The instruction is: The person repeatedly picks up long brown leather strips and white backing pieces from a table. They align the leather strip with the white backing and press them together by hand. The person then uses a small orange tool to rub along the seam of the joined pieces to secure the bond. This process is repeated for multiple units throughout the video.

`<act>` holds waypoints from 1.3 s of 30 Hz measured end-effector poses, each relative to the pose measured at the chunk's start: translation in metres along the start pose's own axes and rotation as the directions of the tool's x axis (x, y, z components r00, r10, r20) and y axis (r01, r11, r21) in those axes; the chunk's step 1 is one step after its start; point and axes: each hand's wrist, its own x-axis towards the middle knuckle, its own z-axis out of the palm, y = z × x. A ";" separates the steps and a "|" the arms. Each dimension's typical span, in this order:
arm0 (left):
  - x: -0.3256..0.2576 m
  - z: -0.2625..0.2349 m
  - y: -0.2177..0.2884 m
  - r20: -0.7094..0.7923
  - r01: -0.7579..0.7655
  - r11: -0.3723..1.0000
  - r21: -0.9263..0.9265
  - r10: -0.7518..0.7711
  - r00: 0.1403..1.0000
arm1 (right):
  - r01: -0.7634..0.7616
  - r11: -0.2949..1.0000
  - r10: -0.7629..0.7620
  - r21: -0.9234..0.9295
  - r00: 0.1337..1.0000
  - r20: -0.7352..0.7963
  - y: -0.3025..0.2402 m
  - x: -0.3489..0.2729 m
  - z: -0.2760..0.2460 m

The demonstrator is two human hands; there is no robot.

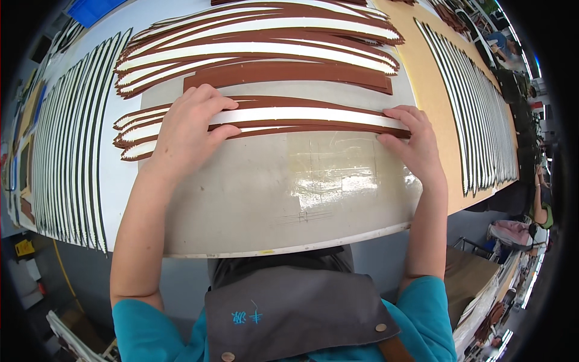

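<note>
A small stack of long curved strips, brown with white faces [301, 116], lies across a grey work mat [241, 199]. My left hand [190, 130] rests flat on the left part of the stack, fingers spread over the strips. My right hand [413, 145] presses its fingertips on the right end of the same stack. Neither hand lifts a strip. Beyond the hands lies a larger fan of the same brown and white strips [259, 42], with a plain brown stack [289, 75] in front of it.
Rows of thin black-edged white strips lie on the left [72, 133] and on a tan board at the right [476, 108]. A blue tray [93, 9] sits at the far left corner. The table's front edge [289, 247] runs just before my apron. Another person sits far right [543, 205].
</note>
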 end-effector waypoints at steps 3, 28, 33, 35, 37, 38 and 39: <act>0.003 0.002 -0.001 0.027 0.053 0.994 -0.096 -0.051 0.998 | -0.041 0.998 0.042 0.044 0.999 -0.028 0.001 0.000 0.005; -0.111 0.001 0.044 -0.098 0.203 0.972 -0.115 -0.215 0.972 | -0.074 0.997 0.065 -0.023 0.963 -0.263 -0.001 -0.120 0.001; -0.082 0.029 0.098 -0.005 -0.137 0.972 -0.190 0.139 0.990 | -0.107 0.980 0.063 -0.169 0.966 -0.250 0.011 -0.130 0.000; -0.070 0.039 0.117 0.059 -0.167 0.970 -0.176 0.180 0.982 | -0.110 0.976 0.067 -0.185 0.971 -0.228 0.013 -0.131 0.002; -0.066 0.048 0.124 0.132 -0.173 0.979 -0.106 0.187 0.974 | -0.126 0.977 0.088 -0.174 0.973 -0.213 0.016 -0.133 0.003; -0.066 0.052 0.126 0.171 -0.175 0.982 -0.067 0.184 0.968 | -0.117 0.980 0.081 -0.161 0.974 -0.213 0.018 -0.134 0.004; -0.066 0.056 0.129 0.178 -0.145 0.987 -0.064 0.154 0.972 | -0.108 0.983 0.075 -0.149 0.974 -0.213 0.019 -0.133 0.003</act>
